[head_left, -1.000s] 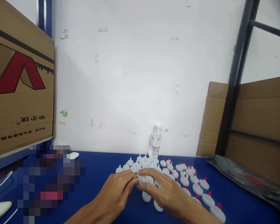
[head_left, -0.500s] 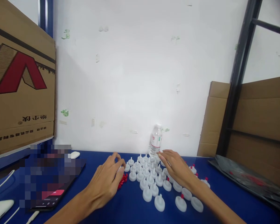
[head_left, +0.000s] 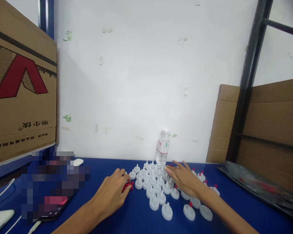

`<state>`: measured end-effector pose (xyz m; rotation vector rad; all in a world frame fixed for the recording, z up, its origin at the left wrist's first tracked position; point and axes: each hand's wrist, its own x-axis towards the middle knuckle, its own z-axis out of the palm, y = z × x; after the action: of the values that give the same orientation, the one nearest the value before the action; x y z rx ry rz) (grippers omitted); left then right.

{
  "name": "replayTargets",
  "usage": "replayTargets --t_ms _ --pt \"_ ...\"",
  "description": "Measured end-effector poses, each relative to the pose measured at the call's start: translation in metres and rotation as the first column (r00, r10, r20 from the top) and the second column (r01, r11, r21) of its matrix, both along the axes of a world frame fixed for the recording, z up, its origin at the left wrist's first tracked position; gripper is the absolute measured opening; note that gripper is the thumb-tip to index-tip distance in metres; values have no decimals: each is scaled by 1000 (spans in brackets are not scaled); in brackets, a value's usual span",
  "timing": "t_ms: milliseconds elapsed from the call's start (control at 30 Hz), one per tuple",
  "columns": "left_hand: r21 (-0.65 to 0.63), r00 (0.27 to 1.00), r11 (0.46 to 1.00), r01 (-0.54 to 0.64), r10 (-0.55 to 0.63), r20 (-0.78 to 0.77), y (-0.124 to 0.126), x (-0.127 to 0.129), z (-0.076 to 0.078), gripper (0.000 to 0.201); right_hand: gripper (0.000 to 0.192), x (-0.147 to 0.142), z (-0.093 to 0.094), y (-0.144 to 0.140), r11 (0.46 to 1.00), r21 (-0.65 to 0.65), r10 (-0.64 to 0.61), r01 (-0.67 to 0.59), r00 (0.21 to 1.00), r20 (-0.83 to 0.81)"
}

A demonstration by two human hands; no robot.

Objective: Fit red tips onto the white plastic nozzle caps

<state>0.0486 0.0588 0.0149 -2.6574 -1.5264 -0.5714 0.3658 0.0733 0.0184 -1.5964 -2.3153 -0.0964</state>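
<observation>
Roughly thirty white caps (head_left: 154, 202), some red-tipped, before one water bottle (head_left: 162, 148) | left hand (head_left: 111, 195) curled over red plugs (head_left: 127, 187), count hidden | right hand (head_left: 184, 178) fingers spread on caps right of bottle.

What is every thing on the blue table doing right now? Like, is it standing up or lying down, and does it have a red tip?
Left hand: resting on red tips.
Right hand: fingers spread over white caps.
White caps: upright; left ones bare, right ones red-tipped.
Water bottle: upright, capped.
Cardboard box: print upside down.
</observation>
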Motion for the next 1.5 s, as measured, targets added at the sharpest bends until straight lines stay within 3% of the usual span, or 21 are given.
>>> replayTargets --t_ms 533,833,1167,1500 --pt "-54 999 998 -24 26 35 7 -2 -10 21 60 5 -2 1 998 -56 9 -9 1000 -4" --pt "3 999 1000 8 -8 49 14 -3 -17 26 48 4 12 0 970 242 22 -24 1000 14" --pt "-74 987 985 158 -159 -6 3 -9 6 18 35 -2 22 -8 915 401 57 -43 998 -23" --pt "-103 975 971 215 -220 -39 6 -4 -9 11 37 -12 30 -18 972 234 48 5 974 -220"
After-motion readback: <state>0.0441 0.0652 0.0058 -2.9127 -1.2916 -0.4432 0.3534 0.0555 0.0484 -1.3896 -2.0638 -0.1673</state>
